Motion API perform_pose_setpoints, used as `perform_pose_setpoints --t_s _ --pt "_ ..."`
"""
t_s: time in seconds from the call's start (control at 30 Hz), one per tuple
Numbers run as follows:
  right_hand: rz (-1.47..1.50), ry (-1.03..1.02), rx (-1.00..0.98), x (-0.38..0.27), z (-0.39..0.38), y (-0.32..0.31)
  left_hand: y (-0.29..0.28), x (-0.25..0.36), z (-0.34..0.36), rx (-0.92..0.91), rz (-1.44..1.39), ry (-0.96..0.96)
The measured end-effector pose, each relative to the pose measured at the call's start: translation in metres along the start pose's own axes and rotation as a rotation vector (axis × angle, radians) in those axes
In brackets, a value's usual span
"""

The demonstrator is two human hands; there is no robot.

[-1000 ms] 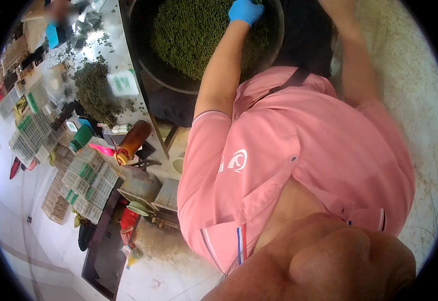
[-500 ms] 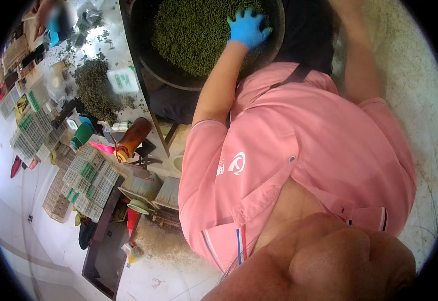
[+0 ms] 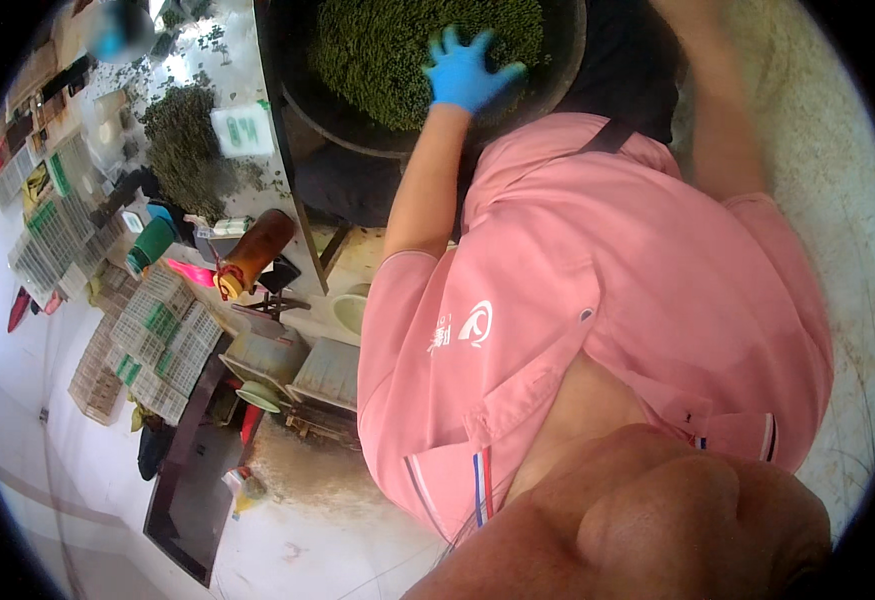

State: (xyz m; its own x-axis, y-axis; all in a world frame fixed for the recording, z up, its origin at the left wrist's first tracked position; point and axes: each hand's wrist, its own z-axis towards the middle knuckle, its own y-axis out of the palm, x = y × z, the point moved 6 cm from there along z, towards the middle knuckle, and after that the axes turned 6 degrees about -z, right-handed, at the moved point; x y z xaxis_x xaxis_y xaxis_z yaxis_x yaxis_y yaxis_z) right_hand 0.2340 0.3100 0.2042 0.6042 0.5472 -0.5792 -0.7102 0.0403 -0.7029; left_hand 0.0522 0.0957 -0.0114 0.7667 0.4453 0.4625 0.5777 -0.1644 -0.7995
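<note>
A heap of dark green leaves (image 3: 182, 150) lies on the bench (image 3: 227, 60). The left hand (image 3: 467, 72), in a blue glove, presses spread fingers (image 3: 447, 45) on green leaves (image 3: 377, 50) inside the big round black pan (image 3: 357, 130), holding nothing. The right hand is hidden.

The person is wearing a pink short-sleeved polo shirt (image 3: 597, 300) filling the centre and right of the frame, with a small white emblem on the chest and a collar edged in thin red, white and blue stripes. A dark strap (image 3: 607, 138) is crossing the shoulder near the upper middle. The left hand (image 3: 467, 75), at top centre, is wearing a bright blue glove.
</note>
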Motion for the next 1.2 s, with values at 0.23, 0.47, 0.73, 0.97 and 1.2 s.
perform_pose_setpoints --t_s 0.23,0.47,0.73,0.97,1.2 --pt "0.125 -0.120 -0.314 -0.019 -0.021 0.051 0.000 -0.019 -0.043 -0.209 -0.106 0.102" --pt "0.137 -0.529 -0.557 -0.062 -0.087 0.134 -0.102 -0.043 -0.089 0.064 -1.189 -0.244" --pt "0.014 -0.766 -0.569 -0.101 -0.107 0.188 -0.161 -0.039 -0.119 0.344 -1.524 -0.119" --pt "0.080 -0.863 -0.532 -0.136 -0.126 0.203 -0.162 -0.025 -0.095 0.337 -0.982 -0.001" --pt "-0.027 -0.938 -0.500 -0.136 -0.137 0.201 -0.159 -0.031 -0.086 0.359 -0.401 0.036"
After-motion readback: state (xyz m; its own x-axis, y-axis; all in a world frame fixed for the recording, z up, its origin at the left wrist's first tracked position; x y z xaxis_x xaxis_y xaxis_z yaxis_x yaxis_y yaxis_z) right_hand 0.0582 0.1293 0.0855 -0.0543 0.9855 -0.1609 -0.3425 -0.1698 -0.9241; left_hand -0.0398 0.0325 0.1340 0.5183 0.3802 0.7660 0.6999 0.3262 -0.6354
